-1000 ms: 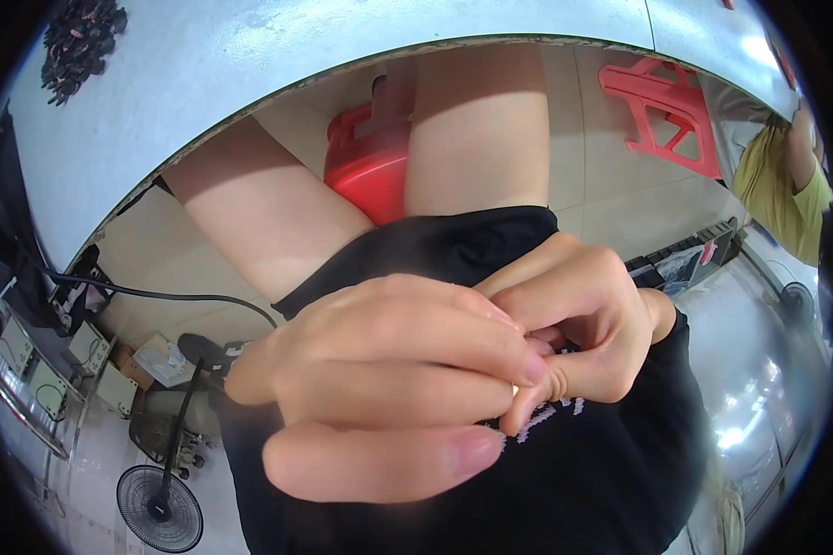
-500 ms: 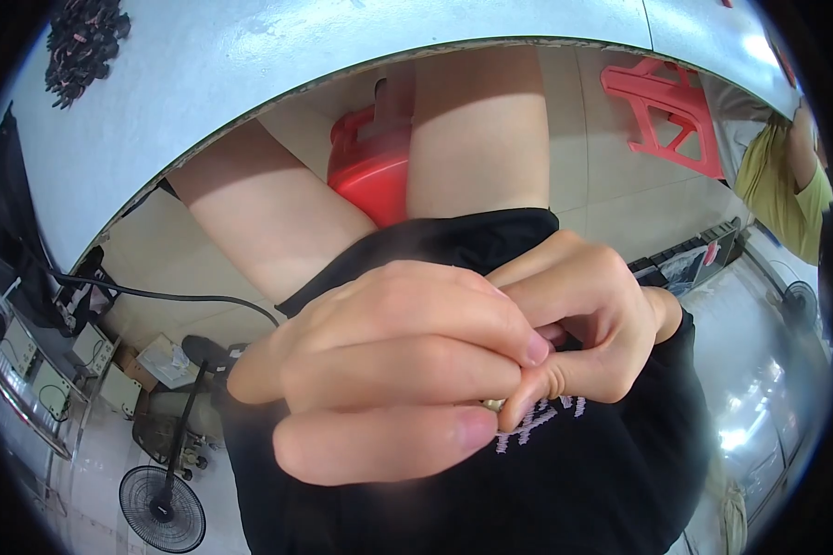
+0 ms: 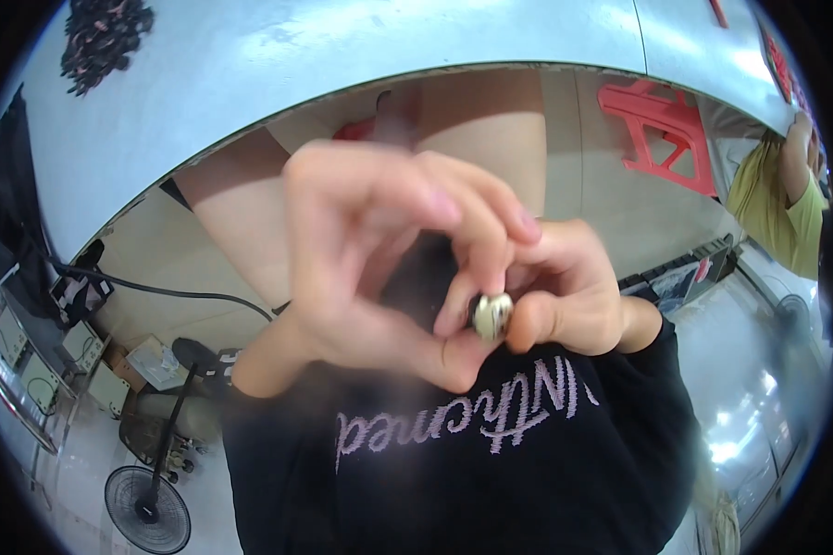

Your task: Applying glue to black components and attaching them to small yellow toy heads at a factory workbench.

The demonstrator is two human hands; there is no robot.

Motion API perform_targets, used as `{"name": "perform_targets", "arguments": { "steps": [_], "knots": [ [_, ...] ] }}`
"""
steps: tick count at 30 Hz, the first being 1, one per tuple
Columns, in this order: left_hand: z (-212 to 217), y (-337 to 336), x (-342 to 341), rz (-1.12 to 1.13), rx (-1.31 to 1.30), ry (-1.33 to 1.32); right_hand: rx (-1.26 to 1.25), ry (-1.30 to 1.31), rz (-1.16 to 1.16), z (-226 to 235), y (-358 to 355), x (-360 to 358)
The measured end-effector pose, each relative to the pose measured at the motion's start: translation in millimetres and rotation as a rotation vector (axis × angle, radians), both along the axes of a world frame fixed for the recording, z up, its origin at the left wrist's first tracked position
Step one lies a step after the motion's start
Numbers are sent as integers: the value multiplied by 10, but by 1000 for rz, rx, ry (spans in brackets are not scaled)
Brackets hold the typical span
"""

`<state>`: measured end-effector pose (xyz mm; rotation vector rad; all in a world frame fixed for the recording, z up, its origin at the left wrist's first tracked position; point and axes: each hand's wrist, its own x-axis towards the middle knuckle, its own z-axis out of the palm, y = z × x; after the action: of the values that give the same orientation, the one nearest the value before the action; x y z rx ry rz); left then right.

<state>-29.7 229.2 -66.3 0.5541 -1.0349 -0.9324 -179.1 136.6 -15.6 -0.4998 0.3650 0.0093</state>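
In front of my black shirt, both hands meet around a small rounded metal piece [image 3: 493, 316], pale gold with a dark side. My right hand [image 3: 565, 287] pinches it, its thumb against the piece's right side. My left hand [image 3: 370, 259] is bent in a wide curve and smeared by motion; its thumb lies just under the piece and its fingertips come down on top of it, against the right hand's fingers. The exact kind of the piece cannot be made out, and part of it is hidden by fingers.
Beyond my legs runs a pale blue table [image 3: 361, 46] with a heap of small dark pieces [image 3: 102, 42] at its far left. A red plastic stool [image 3: 657, 120] stands at right, near another person's yellow-green sleeve [image 3: 805, 222]. A black fan [image 3: 148, 509] stands lower left.
My hands have moved up and away from my body. The left hand has turned and its fingers have spread into a curve, so the metal piece, mostly covered before, now shows.
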Motion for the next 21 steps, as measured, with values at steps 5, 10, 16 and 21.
{"name": "perform_targets", "arguments": {
  "steps": [5,10,16,21],
  "knots": [
    [61,62,-262,70,349,436,-1535,-129,-266,-154,-210,-27],
    [25,119,-222,-200,305,602,-1957,-349,-151,-23,-282,209],
    [102,150,-237,-287,375,713,-1868,-382,-199,-78,-237,195],
    [131,171,-283,-231,429,765,-1878,-372,-141,-68,-247,182]
  ]
}}
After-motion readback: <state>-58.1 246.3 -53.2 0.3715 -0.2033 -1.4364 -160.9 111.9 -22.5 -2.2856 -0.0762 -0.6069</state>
